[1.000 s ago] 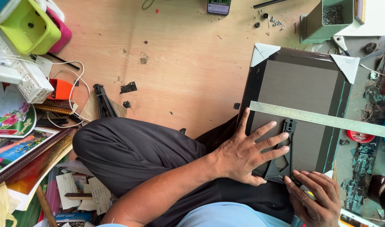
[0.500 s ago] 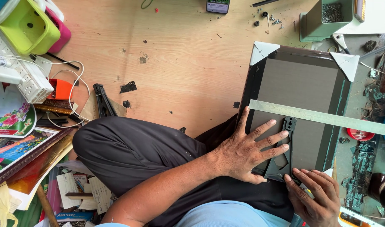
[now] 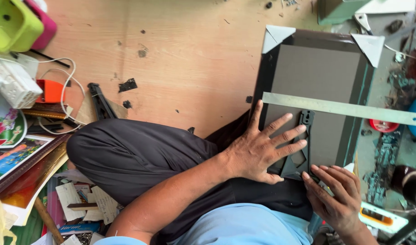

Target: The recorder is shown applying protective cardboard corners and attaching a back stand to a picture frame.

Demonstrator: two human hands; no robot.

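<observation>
A dark picture frame [image 3: 262,77] lies face down, its grey backing board [image 3: 321,77] up and white corner guards [image 3: 276,36] on its far corners. A black fold-out stand [image 3: 305,136] sits on the board's near half. My left hand [image 3: 262,152] lies flat on the board beside the stand, fingers spread, holding nothing. My right hand [image 3: 337,197] is at the frame's near corner with its fingers bent over the stand's lower end. Whether it grips anything is hidden. A steel ruler [image 3: 342,109] lies across the frame just beyond my left fingertips.
My bent leg in dark trousers [image 3: 135,159] lies left of the frame on the wooden floor [image 3: 185,59]. Printed pictures and paper scraps [image 3: 22,163] pile up at the left with a white power strip [image 3: 15,84]. A yellow-and-white utility knife [image 3: 382,218] and a red lid [image 3: 382,125] lie at the right.
Both hands stay almost where they were. The fingers of my right hand have shifted slightly toward the stand's lower end. The ruler and frame have not moved.
</observation>
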